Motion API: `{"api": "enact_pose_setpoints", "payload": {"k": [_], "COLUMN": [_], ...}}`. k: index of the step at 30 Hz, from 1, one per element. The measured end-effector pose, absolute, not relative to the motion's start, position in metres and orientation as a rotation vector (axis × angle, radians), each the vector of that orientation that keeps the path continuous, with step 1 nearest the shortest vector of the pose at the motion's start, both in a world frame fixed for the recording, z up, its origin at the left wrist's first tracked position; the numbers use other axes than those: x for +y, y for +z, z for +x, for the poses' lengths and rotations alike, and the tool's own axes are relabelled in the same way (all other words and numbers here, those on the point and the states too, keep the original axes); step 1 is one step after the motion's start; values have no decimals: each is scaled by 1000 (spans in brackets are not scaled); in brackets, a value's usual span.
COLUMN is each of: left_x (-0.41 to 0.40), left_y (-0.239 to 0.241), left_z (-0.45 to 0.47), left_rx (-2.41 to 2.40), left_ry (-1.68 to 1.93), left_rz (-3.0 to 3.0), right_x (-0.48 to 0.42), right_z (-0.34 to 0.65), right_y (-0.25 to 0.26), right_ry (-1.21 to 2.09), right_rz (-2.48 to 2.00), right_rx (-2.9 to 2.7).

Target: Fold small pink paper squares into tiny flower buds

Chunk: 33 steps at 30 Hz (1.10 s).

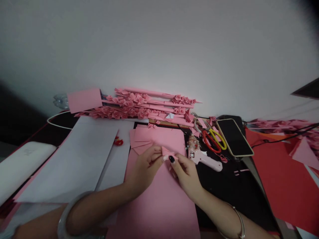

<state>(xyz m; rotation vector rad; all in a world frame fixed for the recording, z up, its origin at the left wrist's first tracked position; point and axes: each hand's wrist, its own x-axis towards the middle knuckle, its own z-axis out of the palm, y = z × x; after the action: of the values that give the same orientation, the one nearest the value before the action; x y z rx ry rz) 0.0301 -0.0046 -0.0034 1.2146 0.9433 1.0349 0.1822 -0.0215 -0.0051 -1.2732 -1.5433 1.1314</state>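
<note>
One folded pink paper (pixel 166 152) sits pinched between thumb and fingers of our left hand (pixel 148 162) and our right hand (pixel 185 171), which meet above the large pink sheet (pixel 159 209). Just right, we see a glue gun (pixel 200 156) and, farther over, a phone (pixel 234 137).

Thick greyish-white bangle (pixel 63 217) on L forearm (pixel 107 205). Right of bangle: R forearm (pixel 214 207) w/ thin metallic bracelet (pixel 241 221). Up & right of bangle: R thumbnail (pixel 171 159) black, L thumbnail (pixel 165 158) pale.
</note>
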Motion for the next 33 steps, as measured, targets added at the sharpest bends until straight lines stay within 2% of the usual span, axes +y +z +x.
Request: {"api": "enact_pose_setpoints", "payload": {"k": [17,29,33], "left_x": [4,8,12], "left_y": [-5,-9,-14], "left_z": [26,26,24], "left_rx": [871,848,892], "left_ry": [1010,866,819], "left_rz": [1088,911,851], "right_x": [-19,-13,-8], "right_z": [187,188,191], "right_y": [-8,-5,-4], "right_ry": [1219,1393,1402], "right_rz": [-1222,-1207,-1276], "right_rx": [-1479,-1300,-1393]}}
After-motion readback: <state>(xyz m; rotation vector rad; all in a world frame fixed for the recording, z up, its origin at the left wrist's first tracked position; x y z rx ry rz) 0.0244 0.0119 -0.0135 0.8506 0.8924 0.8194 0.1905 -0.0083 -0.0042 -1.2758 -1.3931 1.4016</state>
